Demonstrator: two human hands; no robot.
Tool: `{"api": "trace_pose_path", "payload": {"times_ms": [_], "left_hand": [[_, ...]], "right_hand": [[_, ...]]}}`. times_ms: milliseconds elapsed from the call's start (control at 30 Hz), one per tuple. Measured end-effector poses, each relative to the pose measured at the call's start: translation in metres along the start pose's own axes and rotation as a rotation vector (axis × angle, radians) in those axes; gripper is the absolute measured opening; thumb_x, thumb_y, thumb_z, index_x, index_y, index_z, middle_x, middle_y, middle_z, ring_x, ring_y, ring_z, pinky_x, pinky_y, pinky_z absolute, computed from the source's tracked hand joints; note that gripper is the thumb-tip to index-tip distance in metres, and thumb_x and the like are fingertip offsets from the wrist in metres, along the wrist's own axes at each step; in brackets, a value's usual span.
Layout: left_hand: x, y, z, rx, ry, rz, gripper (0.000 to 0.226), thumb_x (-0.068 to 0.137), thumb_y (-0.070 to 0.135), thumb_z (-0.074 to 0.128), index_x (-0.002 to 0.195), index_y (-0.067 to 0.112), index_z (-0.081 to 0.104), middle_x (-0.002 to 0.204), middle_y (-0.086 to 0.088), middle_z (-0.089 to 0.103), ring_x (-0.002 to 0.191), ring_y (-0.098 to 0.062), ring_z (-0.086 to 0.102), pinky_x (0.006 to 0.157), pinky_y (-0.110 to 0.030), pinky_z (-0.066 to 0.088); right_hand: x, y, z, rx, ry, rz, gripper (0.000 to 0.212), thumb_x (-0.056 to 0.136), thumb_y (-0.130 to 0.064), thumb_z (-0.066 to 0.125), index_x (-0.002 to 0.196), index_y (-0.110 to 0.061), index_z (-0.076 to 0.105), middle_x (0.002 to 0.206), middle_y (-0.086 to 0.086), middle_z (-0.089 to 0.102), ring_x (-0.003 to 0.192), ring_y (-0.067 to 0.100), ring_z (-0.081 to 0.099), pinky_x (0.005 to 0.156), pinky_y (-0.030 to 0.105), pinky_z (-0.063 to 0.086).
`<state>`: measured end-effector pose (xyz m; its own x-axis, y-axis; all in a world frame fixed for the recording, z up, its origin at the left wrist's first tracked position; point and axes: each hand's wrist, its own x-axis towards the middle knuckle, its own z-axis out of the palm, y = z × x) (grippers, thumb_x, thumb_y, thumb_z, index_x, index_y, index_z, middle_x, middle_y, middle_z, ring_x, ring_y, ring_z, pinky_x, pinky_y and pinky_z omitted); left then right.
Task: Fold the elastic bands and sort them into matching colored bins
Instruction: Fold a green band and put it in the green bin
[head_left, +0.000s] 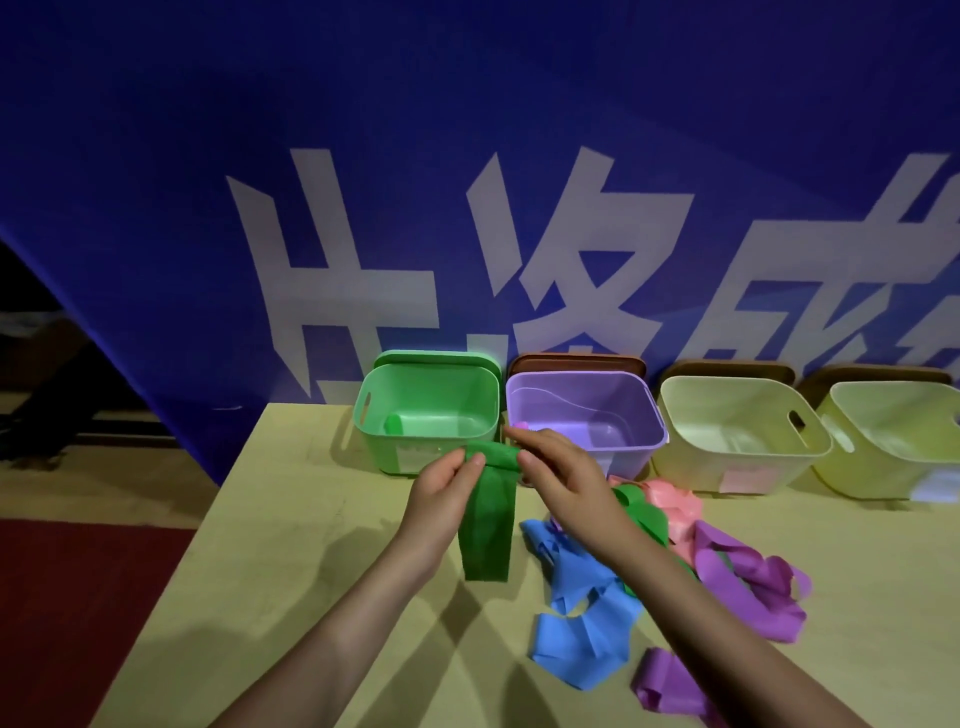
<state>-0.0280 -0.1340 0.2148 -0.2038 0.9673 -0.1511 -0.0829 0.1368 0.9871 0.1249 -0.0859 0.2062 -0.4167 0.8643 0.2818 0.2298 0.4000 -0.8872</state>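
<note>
head | green band (488, 519) folded, hanging | both hands' grip pinching its top

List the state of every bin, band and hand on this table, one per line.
green band: held up by both hands, hanging, partly folded
left hand: pinching the band's top
right hand: gripping the band's top
green bin: open, green item inside
purple bin: open
two yellow bins: open
loose bands: unfolded, piled

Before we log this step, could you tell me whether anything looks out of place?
Nothing stands out: both hands hold a green band before the green bin, and the unsorted bands lie tangled, as expected.
</note>
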Motion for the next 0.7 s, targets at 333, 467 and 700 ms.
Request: {"api": "trace_pose_path", "payload": {"times_ms": [333, 467, 700], "left_hand": [[0.025, 0.011, 0.008, 0.304, -0.043, 0.242, 0.027, 0.099, 0.015, 0.047, 0.084, -0.005, 0.055, 0.074, -0.017, 0.054, 0.068, -0.018, 0.050, 0.063, -0.031, 0.039], [0.033, 0.021, 0.013, 0.194, -0.059, 0.231, 0.034, 0.096, 0.022, 0.053, 0.083, -0.010, 0.053, 0.072, -0.014, 0.050, 0.068, -0.017, 0.047, 0.063, -0.032, 0.036], [0.036, 0.015, 0.020, -0.104, -0.049, -0.071, 0.020, 0.095, 0.027, 0.055, 0.095, 0.015, 0.072, 0.090, -0.008, 0.072, 0.083, -0.019, 0.066, 0.079, -0.040, 0.053]], "right_hand": [[0.022, 0.002, 0.001, -0.104, 0.184, -0.041, 0.018, 0.083, -0.026, 0.064, 0.084, -0.009, 0.071, 0.072, -0.001, 0.062, 0.064, 0.009, 0.051, 0.061, 0.019, 0.040], [0.031, 0.000, -0.004, -0.095, 0.256, -0.038, 0.011, 0.084, -0.025, 0.065, 0.083, -0.016, 0.071, 0.075, -0.004, 0.066, 0.067, 0.011, 0.056, 0.062, 0.020, 0.043], [0.037, -0.004, -0.006, 0.139, 0.293, 0.031, 0.017, 0.085, -0.011, 0.069, 0.089, -0.028, 0.073, 0.089, -0.001, 0.072, 0.086, 0.015, 0.066, 0.077, 0.027, 0.052]]}}
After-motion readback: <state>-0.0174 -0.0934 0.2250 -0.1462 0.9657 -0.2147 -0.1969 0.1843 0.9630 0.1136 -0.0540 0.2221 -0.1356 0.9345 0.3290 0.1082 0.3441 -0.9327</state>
